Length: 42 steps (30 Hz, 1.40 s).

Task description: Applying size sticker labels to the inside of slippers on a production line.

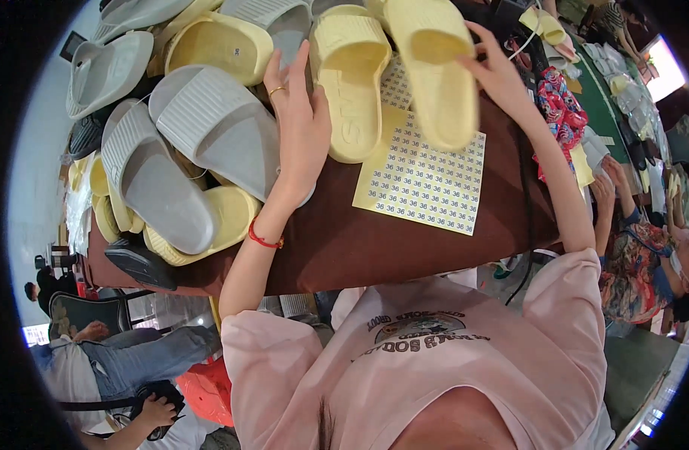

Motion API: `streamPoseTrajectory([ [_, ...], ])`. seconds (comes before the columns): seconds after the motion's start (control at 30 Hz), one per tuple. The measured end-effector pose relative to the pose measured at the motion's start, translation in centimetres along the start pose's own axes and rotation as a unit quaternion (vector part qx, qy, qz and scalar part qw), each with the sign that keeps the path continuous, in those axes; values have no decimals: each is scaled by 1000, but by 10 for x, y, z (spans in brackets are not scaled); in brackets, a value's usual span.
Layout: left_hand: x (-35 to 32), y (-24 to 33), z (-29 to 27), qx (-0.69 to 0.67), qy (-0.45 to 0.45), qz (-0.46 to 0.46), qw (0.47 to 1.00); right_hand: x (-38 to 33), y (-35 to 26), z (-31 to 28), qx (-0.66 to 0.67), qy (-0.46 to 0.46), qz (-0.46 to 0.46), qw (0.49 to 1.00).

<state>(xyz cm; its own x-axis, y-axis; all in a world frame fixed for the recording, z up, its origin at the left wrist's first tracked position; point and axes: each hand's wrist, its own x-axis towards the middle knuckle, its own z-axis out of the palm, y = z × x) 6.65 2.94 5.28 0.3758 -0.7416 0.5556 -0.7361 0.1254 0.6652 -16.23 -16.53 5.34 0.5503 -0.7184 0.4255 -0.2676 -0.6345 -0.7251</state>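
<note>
The right hand (502, 71) grasps a yellow slide sandal (434, 67) above the sticker sheet (423, 180); the left hand (299, 127) rests released on another yellow sandal (352, 82) on the bench (374, 247).

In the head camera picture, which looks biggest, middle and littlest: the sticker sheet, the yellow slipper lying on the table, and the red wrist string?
1. Sticker sheet
2. Yellow slipper
3. Red wrist string

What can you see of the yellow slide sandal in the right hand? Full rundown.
The yellow slide sandal is pale yellow and looks like moulded foam, with a wide ribbed strap over an open toe. The right hand grips its side near the strap and holds it lifted, lengthwise toward the person and a bit motion-blurred, above the sticker sheet on the brown table. A second yellow slide lies beside it under the left hand.
</note>
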Motion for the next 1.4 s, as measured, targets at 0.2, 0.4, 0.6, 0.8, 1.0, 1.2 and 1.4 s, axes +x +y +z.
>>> streamPoseTrajectory([
  [0.2, -19, 18, 3, 178, 16, 202, 963, -11, 21, 27, 155, -78, 173, 969],
  [0.4, -45, 25, 35, 152, -176, 298, 926, -14, 28, -8, 114, -202, 150, 961],
  [0.6, -48, 11, 46, 223, -170, 306, 910, -42, -3, -10, -146, -306, 38, 940],
  [0.8, -47, 20, 47, 174, -123, 303, 929, -44, -22, -1, -252, -334, 38, 908],
  [1.0, -46, 32, 39, 153, -103, 277, 943, -36, -27, -34, -116, -200, 90, 969],
  [1.2, -47, 30, 39, 163, -81, 264, 947, -23, -34, -72, -272, 205, -16, 940],
  [1.4, -42, 27, 47, 212, -188, 277, 918, -16, -37, -97, -108, 449, -112, 880],
])
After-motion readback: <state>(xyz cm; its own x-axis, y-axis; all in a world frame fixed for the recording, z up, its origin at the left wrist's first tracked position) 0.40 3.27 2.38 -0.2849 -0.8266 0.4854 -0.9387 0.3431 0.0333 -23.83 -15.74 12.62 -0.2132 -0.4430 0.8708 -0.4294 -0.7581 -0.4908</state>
